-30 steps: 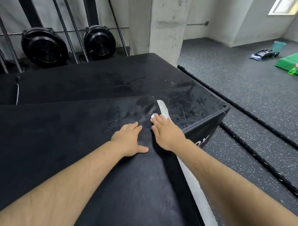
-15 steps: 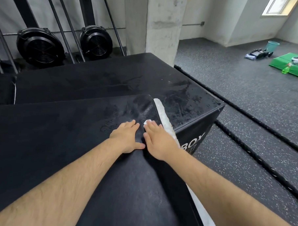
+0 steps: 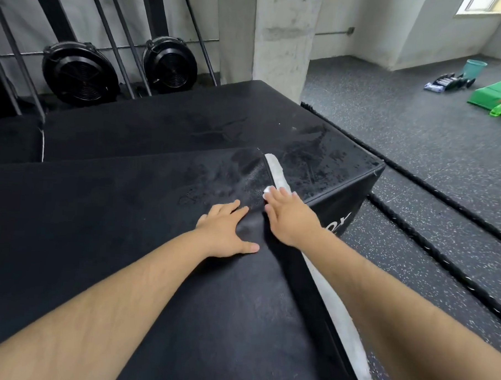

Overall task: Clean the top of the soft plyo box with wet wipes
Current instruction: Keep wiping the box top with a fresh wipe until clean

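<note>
Head: right hand (image 3: 289, 217) slid forward.

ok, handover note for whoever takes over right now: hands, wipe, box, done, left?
Left hand: flat, open, pressing on the near plyo box top.
Right hand: flat on a white wet wipe at the box's right edge.
Done: streaky wet patch near the far right corner.
Left: the rest of the top looks dry; wipe it.
</note>
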Action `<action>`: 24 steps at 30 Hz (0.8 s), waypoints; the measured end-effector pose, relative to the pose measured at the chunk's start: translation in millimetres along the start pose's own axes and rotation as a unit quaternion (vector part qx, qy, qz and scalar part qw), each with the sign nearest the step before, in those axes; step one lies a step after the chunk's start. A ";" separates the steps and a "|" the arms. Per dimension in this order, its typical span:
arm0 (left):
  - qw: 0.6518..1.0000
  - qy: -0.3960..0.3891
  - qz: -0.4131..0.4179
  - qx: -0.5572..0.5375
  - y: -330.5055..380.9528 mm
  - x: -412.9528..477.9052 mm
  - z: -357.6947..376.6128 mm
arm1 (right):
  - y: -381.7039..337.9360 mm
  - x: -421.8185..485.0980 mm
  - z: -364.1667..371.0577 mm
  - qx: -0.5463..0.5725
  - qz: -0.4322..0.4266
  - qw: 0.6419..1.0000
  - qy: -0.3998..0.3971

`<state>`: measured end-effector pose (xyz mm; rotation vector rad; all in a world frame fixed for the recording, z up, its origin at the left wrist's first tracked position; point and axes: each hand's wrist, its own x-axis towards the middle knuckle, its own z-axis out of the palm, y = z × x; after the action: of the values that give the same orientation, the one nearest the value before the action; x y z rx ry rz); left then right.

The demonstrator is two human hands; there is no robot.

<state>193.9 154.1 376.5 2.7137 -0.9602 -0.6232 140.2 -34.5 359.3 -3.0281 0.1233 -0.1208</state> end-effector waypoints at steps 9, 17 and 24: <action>1.000 -0.001 0.002 -0.005 -2.5 -1.7 1.1 | -1.7 -12.6 11.0 0.000 -0.017 1.000 -0.010; 1.000 0.006 0.005 0.016 -0.5 -2.7 3.6 | -31.0 -51.2 11.1 0.014 -0.051 0.998 -0.033; 0.992 -0.093 0.015 0.089 7.5 -14.5 -14.9 | -25.0 -4.3 9.4 -0.031 -0.006 0.998 -0.062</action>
<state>186.2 158.3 396.8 2.8271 -1.1500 -0.8341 138.6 -8.4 352.4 -3.0873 0.0993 0.0704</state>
